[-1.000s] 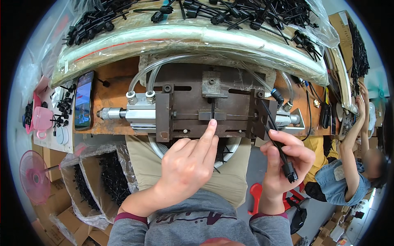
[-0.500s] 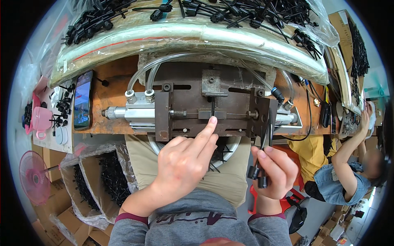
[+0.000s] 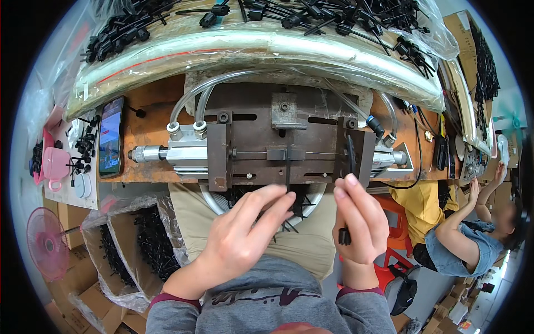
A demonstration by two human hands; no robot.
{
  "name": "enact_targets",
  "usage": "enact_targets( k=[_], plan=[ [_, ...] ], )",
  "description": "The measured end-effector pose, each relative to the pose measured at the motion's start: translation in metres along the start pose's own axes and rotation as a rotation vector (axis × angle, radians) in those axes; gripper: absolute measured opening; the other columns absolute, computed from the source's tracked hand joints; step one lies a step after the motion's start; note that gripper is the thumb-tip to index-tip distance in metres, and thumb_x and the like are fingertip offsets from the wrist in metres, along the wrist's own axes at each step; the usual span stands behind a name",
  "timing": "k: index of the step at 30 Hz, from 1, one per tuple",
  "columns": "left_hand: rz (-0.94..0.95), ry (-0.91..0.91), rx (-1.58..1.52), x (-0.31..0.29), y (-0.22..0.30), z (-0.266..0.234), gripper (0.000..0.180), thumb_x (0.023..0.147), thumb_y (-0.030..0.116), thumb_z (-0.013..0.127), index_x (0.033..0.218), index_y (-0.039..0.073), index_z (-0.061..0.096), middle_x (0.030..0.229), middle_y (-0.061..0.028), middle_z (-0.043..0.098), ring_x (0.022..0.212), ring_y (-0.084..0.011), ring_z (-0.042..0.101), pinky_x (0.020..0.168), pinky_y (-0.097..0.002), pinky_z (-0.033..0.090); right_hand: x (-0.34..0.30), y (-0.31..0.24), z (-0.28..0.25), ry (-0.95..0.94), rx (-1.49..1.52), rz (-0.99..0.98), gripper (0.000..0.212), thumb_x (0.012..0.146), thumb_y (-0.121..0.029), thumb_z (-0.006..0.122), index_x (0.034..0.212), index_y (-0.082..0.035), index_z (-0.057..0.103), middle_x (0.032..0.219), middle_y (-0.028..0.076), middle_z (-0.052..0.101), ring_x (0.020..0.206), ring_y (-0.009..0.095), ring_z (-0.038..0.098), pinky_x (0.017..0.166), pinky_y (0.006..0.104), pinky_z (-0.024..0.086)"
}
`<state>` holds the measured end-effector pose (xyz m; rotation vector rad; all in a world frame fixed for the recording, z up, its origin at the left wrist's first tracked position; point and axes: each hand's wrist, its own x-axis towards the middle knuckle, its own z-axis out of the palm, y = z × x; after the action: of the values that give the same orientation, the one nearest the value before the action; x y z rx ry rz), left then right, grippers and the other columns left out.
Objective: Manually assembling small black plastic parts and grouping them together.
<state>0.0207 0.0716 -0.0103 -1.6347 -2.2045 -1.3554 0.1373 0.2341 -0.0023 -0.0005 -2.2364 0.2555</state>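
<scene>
My left hand [image 3: 242, 231] is at the front of a dark metal fixture [image 3: 258, 111]. Its fingers close around the near end of a thin black plastic rod [image 3: 288, 164]; the fingertips are slightly blurred. This rod lies across the small central block [image 3: 276, 154] of the fixture. To the right, my right hand [image 3: 364, 225] is closed on black plastic stems [image 3: 351, 156], whose tips reach up before the fixture's right plate. A dark ribbed head [image 3: 345, 236] of one shows below its fingers. Thin metal pins enter the block from both sides.
Silver air cylinders [image 3: 186, 156] with clear hoses flank the fixture. A phone [image 3: 112, 136] lies at left. Piles of black parts [image 3: 295, 16] cover the plastic-wrapped ledge behind. Open boxes of black parts [image 3: 150, 239] stand lower left. A co-worker [image 3: 464, 239] sits at right.
My left index finger has come off the block, and the hand now grips the rod nearer to me. The left cylinder's rod has drawn back leftward. My right hand has shifted slightly left.
</scene>
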Motion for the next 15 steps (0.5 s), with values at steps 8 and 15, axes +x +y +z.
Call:
enact_targets(
  k=[8,15],
  plan=[
    [0.041,-0.156,0.369,0.013,0.001,0.002,0.026,0.071,0.007,0.076,0.096,0.000,0.070,0.121,-0.0141,0.066,0.064,-0.0155,0.063,0.059,-0.0262,0.049,-0.010,-0.001,0.007,0.096,0.089,0.009,0.032,0.072,0.005,0.069,0.103,0.008,0.067,0.105,0.021,0.067,0.082,0.029,0.068,0.068,0.0335,0.059],
    [0.023,-0.152,0.371,0.014,0.000,0.004,0.025,0.072,0.009,0.076,0.095,0.000,0.070,0.120,-0.0122,0.066,0.064,-0.0159,0.063,0.059,-0.0258,0.049,-0.005,0.001,-0.006,-0.003,0.045,-0.052,0.029,0.072,0.004,0.071,0.101,0.007,0.068,0.103,0.020,0.067,0.080,0.025,0.067,0.066,0.0325,0.059]
  ],
)
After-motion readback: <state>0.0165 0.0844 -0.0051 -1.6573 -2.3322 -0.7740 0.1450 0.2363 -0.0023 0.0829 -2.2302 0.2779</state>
